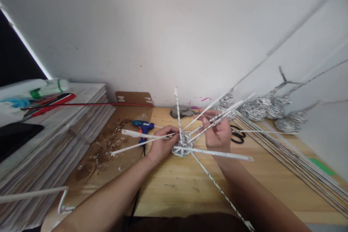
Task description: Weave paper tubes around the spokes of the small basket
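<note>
A small woven hub of rolled newspaper tubes rests on the wooden table, with long paper tubes sticking out of it like spokes. My left hand is closed around the hub's left side and pinches a tube that points left. To the right, my right hand is closed on a bundle of tubes that slant up and to the right. One tube stands nearly upright between my hands. Another tube runs flat to the right.
A blue glue gun lies behind my left hand beside a brown cardboard sheet with scraps. Black scissors lie right of my right hand. Stacked newspapers fill the left. Woven paper pieces and long tubes line the right wall.
</note>
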A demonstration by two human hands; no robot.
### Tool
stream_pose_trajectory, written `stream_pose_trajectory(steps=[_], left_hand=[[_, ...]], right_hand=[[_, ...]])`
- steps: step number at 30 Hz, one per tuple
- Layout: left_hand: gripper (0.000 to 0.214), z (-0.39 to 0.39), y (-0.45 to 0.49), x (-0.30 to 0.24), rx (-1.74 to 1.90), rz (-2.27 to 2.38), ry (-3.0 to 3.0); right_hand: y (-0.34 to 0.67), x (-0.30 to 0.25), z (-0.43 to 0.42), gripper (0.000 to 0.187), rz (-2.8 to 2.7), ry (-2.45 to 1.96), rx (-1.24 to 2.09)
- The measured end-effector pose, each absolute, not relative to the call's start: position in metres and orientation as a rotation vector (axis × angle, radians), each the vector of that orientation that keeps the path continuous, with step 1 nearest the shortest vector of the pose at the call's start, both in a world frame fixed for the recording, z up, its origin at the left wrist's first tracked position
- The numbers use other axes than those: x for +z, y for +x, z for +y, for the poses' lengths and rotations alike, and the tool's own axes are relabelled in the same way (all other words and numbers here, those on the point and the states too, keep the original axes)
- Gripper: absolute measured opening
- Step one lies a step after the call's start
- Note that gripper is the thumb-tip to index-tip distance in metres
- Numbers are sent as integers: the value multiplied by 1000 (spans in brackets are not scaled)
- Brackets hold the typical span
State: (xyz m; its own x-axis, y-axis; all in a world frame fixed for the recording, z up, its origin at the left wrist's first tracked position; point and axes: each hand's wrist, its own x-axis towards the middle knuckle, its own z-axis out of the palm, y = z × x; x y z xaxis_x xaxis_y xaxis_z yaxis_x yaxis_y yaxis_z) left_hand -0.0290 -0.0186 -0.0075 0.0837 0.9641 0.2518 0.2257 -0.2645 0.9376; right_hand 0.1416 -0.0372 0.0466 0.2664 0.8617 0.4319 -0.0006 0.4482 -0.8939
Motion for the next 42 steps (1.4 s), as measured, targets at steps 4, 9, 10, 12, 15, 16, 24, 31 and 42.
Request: stream_pose_trajectory(steps=[4,9,10,12,15,16,24,31,42], left_hand=[[10,-19,-30,-7,1256,1210,1640],[14,-19,-33,-10,1209,1214,1677],[14,-19,-33,-11,1208,1214,1684],[15,-18,-34,-12,1219,1216,1693],[14,-16,-34,-12,1247,1227,1661],[14,-15,-34,-12,1252,1231,1641],[16,-3,-40,-18,1231,1309,1601],[17,-1,-42,-21,1210,1289,1588],[17,1,-41,-17,1320,1285,1557]], right_hand=[[145,44,-32,38,-1053,-862,890],[145,32,-24,38,-1093,-930,993],[144,31,-24,39,-1106,-939,1004],[141,29,-25,42,-1099,-954,1025],[138,31,-28,43,-969,-974,1037],[138,32,-28,40,-903,-971,1031],[156,53,-28,39,-752,-754,938],[144,48,-53,38,-1547,-907,512],[155,45,-32,37,-1506,-1335,991]])
